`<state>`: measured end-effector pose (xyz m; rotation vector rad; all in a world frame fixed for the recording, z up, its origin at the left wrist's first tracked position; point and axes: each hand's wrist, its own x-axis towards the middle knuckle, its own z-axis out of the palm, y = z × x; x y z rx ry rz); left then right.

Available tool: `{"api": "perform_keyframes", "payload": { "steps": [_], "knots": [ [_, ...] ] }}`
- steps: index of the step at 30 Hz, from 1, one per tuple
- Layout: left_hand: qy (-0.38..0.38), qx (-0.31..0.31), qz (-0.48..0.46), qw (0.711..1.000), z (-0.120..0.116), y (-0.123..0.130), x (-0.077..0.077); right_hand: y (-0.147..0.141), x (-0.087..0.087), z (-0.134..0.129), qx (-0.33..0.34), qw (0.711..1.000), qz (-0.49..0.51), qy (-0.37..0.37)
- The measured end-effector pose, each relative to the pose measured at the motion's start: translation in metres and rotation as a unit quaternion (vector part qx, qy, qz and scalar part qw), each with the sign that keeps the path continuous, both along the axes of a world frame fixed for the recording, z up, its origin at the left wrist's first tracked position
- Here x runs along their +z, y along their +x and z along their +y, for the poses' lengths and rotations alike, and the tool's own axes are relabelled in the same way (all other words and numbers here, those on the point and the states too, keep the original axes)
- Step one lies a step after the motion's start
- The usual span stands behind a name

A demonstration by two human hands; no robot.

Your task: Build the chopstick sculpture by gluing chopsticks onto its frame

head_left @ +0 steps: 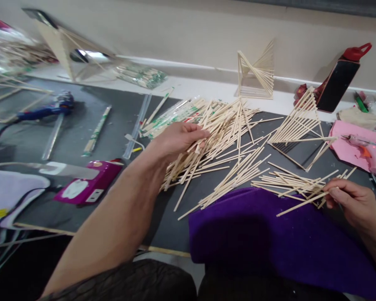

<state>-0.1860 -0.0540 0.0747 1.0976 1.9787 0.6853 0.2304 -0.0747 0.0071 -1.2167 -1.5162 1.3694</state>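
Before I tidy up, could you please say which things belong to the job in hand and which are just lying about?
In use: loose sticks (left hand touching them, right hand holding one); probably the stick frame and pink glue gun.

Apparently lying about: magenta box, phone, red bottle.

Stick pile [221, 133] on table [28, 142]; phone [338, 85] behind, right; cloth [296, 242] before.

A dark grey tabletop [31, 146] bears loose wooden sticks [219, 129], a magenta box [95, 179] and a blue corded tool [50, 109].
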Motion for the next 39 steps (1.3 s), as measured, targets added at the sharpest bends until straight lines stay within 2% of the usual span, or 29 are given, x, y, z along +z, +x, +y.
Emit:
{"api": "perform_keyframes", "payload": {
  "steps": [3,7,14,17,22,27,32,34,39],
  "knots": [
    [-0.028,0.019,-0.081,0.996,-0.006,0.009,0.001,-0.001,0.0,0.0,0.0,1.0,0.001,-0.005],
    [0.0,0.019,-0.134,0.991,-0.011,0.01,-0.011,0.0,-0.002,0.0,-0.005,1.0,0.004,-0.007],
    [0.025,-0.026,-0.15,0.988,-0.016,0.017,-0.034,0.004,-0.006,0.0,-0.001,1.0,0.0,0.005],
    [0.024,-0.036,-0.166,0.985,-0.016,0.023,-0.038,0.003,-0.005,0.0,0.0,1.0,-0.004,0.003],
    [0.047,-0.011,-0.188,0.981,-0.014,0.024,-0.036,0.0,-0.002,0.0,0.001,1.0,-0.012,-0.004],
    [0.065,0.015,-0.156,0.986,-0.012,0.018,-0.035,-0.003,-0.001,0.001,0.0,0.999,-0.028,-0.026],
    [0.126,0.073,-0.128,0.981,-0.007,0.013,-0.039,-0.008,-0.001,0.004,-0.025,0.997,-0.051,-0.047],
    [0.13,0.072,-0.114,0.982,-0.006,0.012,-0.041,-0.009,-0.002,0.006,-0.031,0.996,-0.072,-0.043],
    [0.173,0.036,0.044,0.983,-0.005,0.004,-0.051,-0.009,-0.003,0.007,-0.048,0.986,-0.159,0.03]
  ]
}}
